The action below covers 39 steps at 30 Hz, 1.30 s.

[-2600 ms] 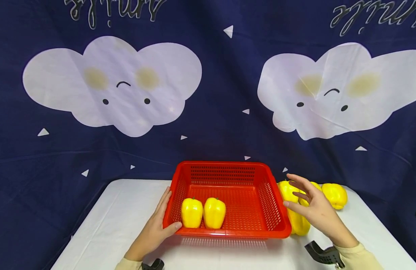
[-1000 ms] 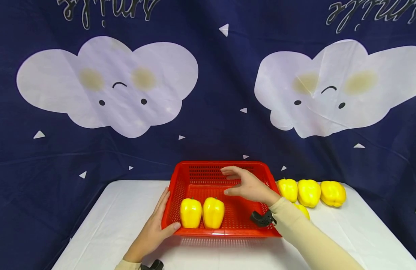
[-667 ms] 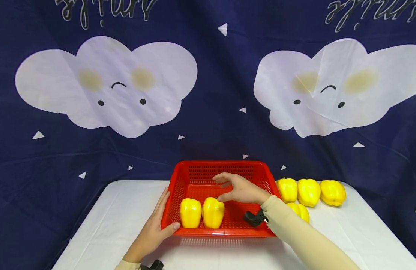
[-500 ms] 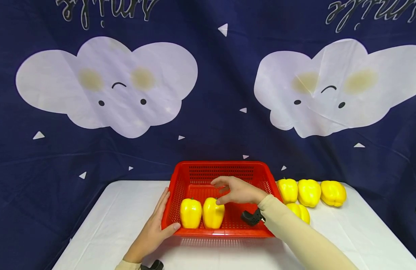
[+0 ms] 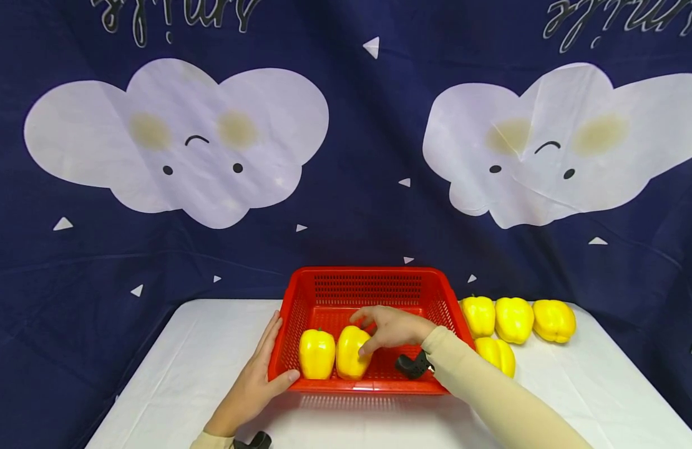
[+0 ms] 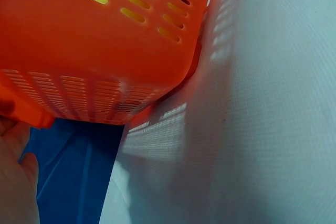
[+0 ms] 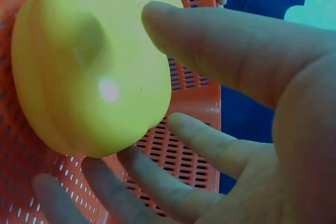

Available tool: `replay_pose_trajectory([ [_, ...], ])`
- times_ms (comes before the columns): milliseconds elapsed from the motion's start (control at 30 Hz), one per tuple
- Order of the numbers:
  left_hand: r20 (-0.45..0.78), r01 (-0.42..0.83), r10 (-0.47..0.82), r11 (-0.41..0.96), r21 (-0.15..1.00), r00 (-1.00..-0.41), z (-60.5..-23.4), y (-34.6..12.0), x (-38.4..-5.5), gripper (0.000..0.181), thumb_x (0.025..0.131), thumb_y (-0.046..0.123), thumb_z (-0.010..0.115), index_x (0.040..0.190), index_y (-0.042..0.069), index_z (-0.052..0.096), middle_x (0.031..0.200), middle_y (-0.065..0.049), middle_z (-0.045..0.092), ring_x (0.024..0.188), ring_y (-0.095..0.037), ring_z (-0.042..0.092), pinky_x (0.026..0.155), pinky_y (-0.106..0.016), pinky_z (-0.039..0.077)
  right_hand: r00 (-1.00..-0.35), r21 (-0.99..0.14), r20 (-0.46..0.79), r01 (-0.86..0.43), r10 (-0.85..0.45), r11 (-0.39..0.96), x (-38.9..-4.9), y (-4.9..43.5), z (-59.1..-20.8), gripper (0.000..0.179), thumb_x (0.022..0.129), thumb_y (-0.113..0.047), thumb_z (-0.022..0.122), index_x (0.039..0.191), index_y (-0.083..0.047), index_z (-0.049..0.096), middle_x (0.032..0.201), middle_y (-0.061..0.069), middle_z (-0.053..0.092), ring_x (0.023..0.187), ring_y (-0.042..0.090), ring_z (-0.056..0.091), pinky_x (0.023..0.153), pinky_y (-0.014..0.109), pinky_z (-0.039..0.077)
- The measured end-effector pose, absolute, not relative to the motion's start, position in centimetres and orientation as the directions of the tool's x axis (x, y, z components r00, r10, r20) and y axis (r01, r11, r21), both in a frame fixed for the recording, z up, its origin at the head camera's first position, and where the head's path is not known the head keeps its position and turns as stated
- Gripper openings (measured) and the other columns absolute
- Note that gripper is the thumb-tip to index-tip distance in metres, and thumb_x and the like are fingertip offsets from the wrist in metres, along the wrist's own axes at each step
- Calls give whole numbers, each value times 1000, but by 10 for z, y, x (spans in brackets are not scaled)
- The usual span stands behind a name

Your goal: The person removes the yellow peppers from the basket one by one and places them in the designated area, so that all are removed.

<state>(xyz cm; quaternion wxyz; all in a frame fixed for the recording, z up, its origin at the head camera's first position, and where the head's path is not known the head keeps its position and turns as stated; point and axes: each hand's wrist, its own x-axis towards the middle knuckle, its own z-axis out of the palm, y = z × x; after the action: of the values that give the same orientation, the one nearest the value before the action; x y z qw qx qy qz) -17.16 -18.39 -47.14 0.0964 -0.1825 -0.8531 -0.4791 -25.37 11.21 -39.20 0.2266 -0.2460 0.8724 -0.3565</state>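
In the head view, a red plastic basket [image 5: 374,385] stands on the table with two yellow bell peppers in its front left part. My left hand [image 5: 254,383] holds the basket's front left corner, thumb over the rim and fingers along the outer side. My right hand [image 5: 396,327] reaches into the basket and grips the right-hand bell pepper [image 5: 351,353], which leans slightly. In the right wrist view, the thumb lies on that pepper's side, with the other fingers around its lower end. The other bell pepper [image 5: 317,354] sits close beside it on the left.
Several more yellow bell peppers lie right of the basket, one [image 5: 554,321] at the far right and one [image 5: 496,355] partly behind the right sleeve. A white cloth covers the table [image 5: 171,374]. A dark blue curtain [image 5: 368,137] with cloud prints hangs behind.
My right hand has come from the peppers at the right into the basket, then lowered onto the right-hand pepper, which has tilted slightly. My left hand stays at the basket's corner.
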Motion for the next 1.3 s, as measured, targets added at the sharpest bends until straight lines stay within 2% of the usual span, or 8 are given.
replay_pose_trajectory([
  [300, 333, 397, 217, 467, 790, -918, -472, -184, -171, 93, 89, 31, 74, 162, 17, 19, 168, 9, 10, 148, -31, 26, 104, -57, 41, -749, -703, -225, -317, -623, 636, -252, 111, -391, 62, 74, -14, 87, 130, -10, 61, 122, 8, 62, 111, 27, 57, 94, 45, 49],
  [500, 332, 396, 217, 471, 788, -918, -473, -185, -171, 93, 89, 32, 74, 162, 17, 19, 168, 10, 10, 147, -31, 27, 104, -58, 41, -726, -638, -220, -398, -651, 659, -253, 106, -393, 70, 72, -16, 87, 136, -11, 59, 125, 0, 61, 111, 22, 54, 100, 43, 47],
  [667, 327, 391, 216, 468, 792, -920, -472, -184, -171, 92, 89, 32, 74, 162, 17, 19, 168, 11, 9, 147, -30, 27, 104, -57, 41, -729, -618, -226, -405, -646, 673, -254, 104, -395, 77, 70, -16, 89, 139, -13, 56, 120, -2, 60, 107, 21, 54, 97, 40, 48],
  [900, 324, 388, 214, 474, 790, -922, -471, -183, -170, 92, 89, 32, 74, 162, 17, 19, 168, 10, 9, 148, -31, 26, 104, -59, 40, -739, -596, -233, -405, -632, 693, -254, 102, -399, 87, 66, -17, 91, 144, -13, 51, 123, -1, 58, 103, 20, 53, 90, 38, 48],
  [1067, 326, 390, 215, 476, 788, -921, -471, -183, -171, 92, 89, 33, 74, 162, 17, 19, 168, 10, 10, 148, -31, 26, 104, -58, 40, -735, -561, -227, -437, -639, 703, -255, 100, -401, 87, 67, -16, 91, 144, -15, 51, 113, -3, 56, 96, 18, 52, 81, 34, 49],
  [1300, 328, 392, 216, 474, 788, -920, -471, -184, -171, 92, 89, 32, 74, 162, 17, 19, 168, 10, 10, 148, -31, 25, 104, -59, 40, -749, -530, -226, -442, -623, 724, -254, 99, -402, 86, 67, -18, 91, 143, -18, 51, 109, -3, 55, 94, 18, 50, 78, 34, 49],
])
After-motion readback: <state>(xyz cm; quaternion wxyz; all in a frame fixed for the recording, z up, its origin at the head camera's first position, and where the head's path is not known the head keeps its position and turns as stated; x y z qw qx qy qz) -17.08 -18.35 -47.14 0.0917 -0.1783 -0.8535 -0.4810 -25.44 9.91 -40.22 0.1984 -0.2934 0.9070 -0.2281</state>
